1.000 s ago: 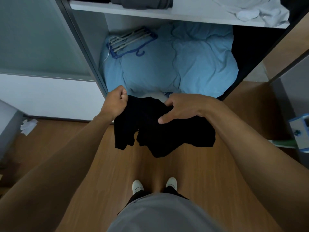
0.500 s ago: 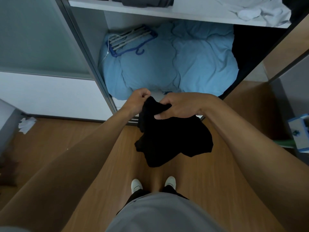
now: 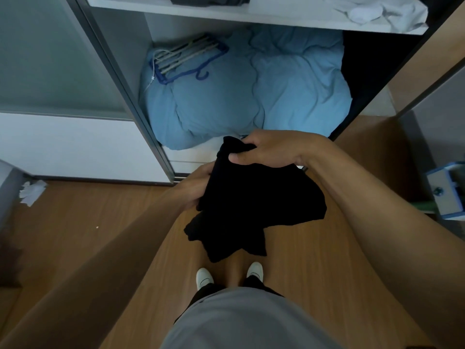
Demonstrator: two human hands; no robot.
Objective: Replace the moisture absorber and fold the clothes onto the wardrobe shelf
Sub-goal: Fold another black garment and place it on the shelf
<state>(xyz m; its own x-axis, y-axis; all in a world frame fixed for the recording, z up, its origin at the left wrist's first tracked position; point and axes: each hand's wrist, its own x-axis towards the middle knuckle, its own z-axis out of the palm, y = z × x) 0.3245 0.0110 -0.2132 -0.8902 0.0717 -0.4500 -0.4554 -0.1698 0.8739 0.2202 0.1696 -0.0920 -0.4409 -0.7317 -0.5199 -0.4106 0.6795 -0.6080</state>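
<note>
we hold the black cloth up in the air with both hands, in front of the open wardrobe and above the wood floor. nothing carries it but us. our right hand pinches the bunched top of it, thumb on the near side and fingers curled over the far side. our left hand grips the left side lower down. its fingers go behind the cloth, so we cannot see them all. the rest hangs loose in floppy points toward our white shoes.

we think the cloth is soft, light and very bendy. it should not break or slip much, but it will droop and bunch up where we do not hold it. two corners or the shoulders look like good places to grab, so it hangs flat for a fold.

the white shelf is up high, with gray clothes at its front edge. a blue blanket lies below it.
</note>
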